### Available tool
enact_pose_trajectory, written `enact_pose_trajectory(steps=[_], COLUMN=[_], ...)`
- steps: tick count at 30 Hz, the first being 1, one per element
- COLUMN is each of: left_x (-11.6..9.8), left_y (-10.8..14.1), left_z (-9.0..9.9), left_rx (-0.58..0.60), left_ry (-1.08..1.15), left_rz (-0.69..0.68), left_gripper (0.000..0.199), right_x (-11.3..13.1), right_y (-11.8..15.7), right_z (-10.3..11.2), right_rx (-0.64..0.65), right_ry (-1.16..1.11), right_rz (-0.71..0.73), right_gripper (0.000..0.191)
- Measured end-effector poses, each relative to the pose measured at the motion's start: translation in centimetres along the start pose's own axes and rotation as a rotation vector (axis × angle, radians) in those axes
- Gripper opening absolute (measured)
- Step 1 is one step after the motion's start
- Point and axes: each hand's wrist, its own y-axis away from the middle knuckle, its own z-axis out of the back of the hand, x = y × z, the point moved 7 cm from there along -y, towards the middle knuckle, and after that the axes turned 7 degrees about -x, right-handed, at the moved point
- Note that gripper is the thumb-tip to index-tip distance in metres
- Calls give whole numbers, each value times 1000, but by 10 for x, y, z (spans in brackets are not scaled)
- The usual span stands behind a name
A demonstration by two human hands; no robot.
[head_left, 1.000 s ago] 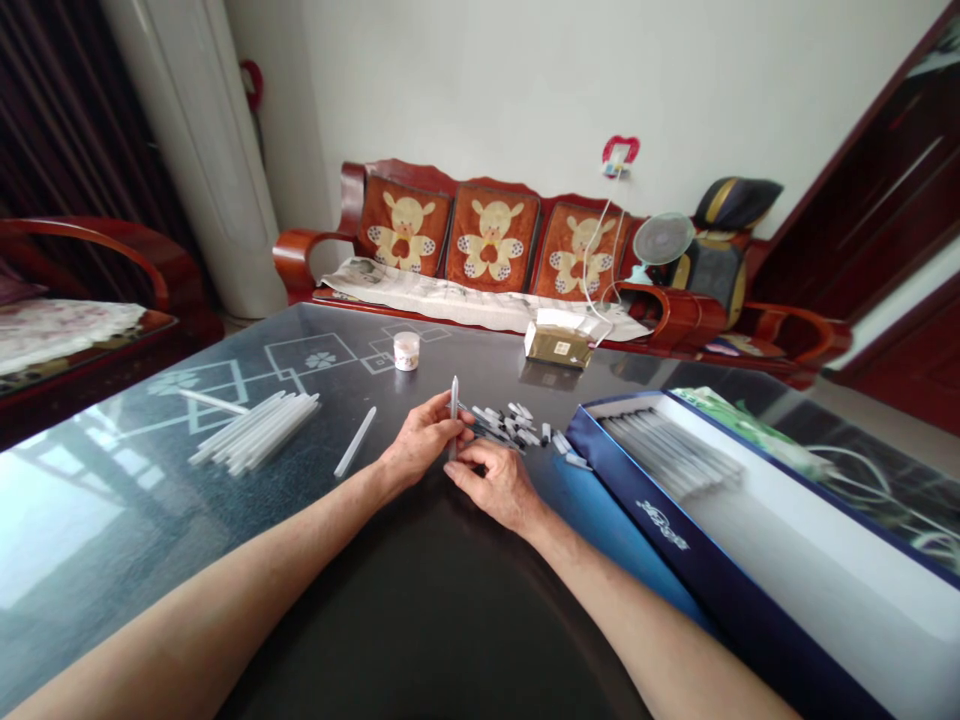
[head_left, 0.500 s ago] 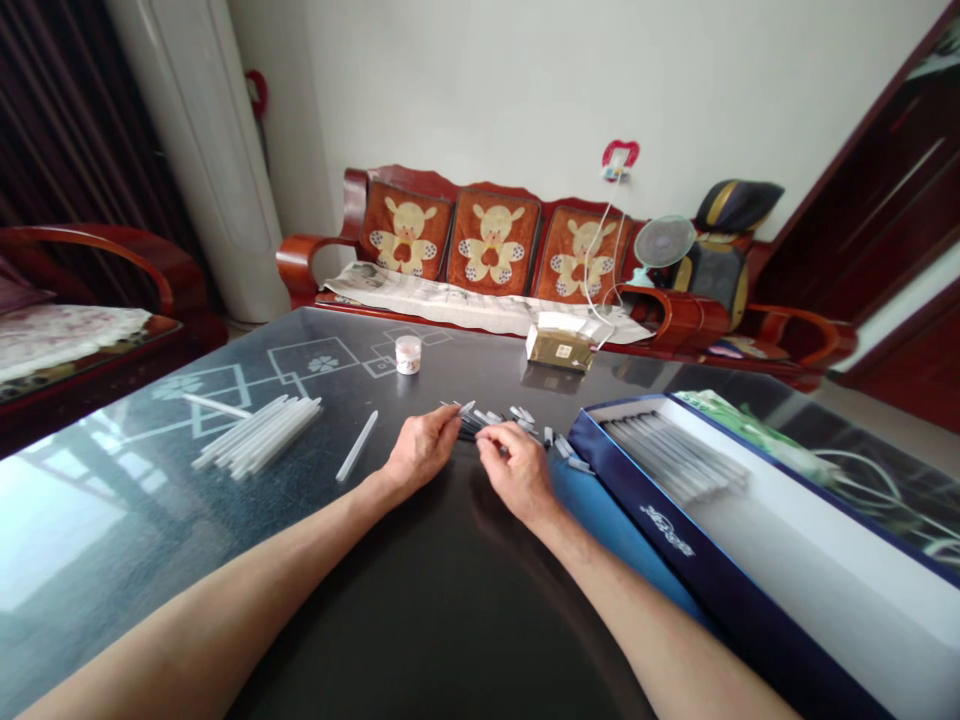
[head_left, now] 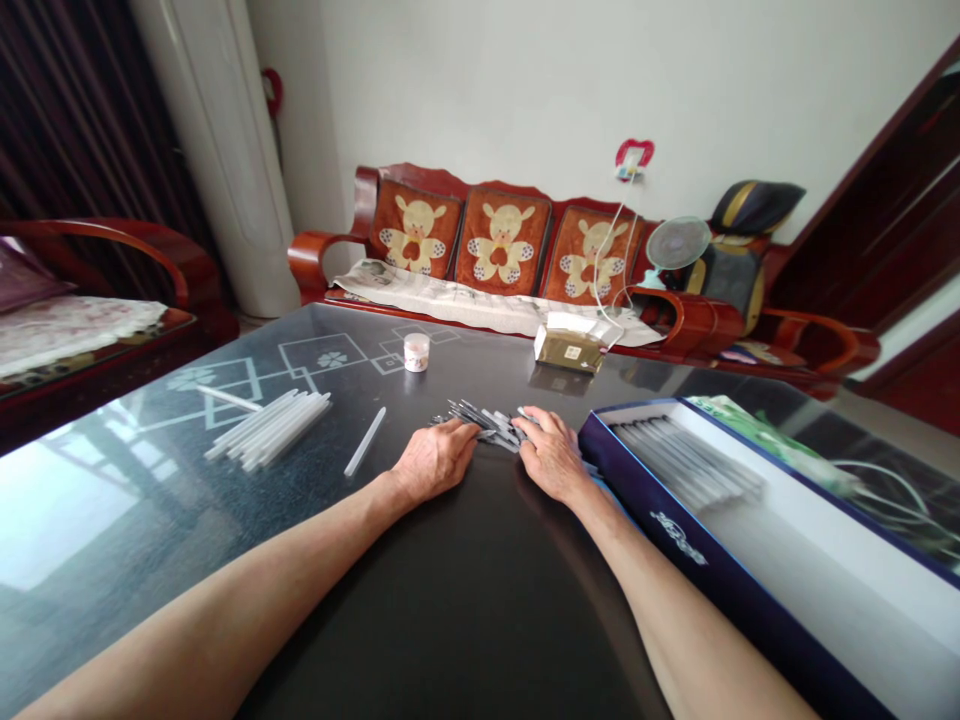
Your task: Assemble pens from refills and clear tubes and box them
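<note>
Left hand (head_left: 435,460): lying open, palm down, fingertips touching the pile
Right hand (head_left: 553,455): lying open, palm down, fingers resting on the pile
Pile of black-tipped plastic pieces (head_left: 476,422): sitting between both hands, centre frame
Glass tabletop (head_left: 450,600): bearing everything
White plastic tubes (head_left: 268,431): lying bundled, left of centre

Glossy, smooth glass on the table (head_left: 112,500). Matt, pale plastic in the tubes (head_left: 268,430). Grey-and-black pieces (head_left: 480,420), probably plastic, though too small to be sure. Smooth, faintly shiny card on the box (head_left: 675,530). Varnished, glossy wood on the sofa (head_left: 311,255). Matt woven cloth on the cushions (head_left: 502,240). Plain paper on the packet (head_left: 570,350).
</note>
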Motion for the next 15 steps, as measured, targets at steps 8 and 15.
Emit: enact_pose_trajectory(steps=[8, 15], left_x=[1, 2], left_y=[0, 0], left_z=[-1, -1], left_rx=[6, 25], left_ry=[14, 15], left_rz=[13, 28], left_gripper=[29, 28], right_x=[-11, -13], right_y=[2, -1], right_z=[0, 4], right_rx=[-29, -81], right_ry=[-84, -129], right_rz=[-40, -39], right_gripper=[26, 24])
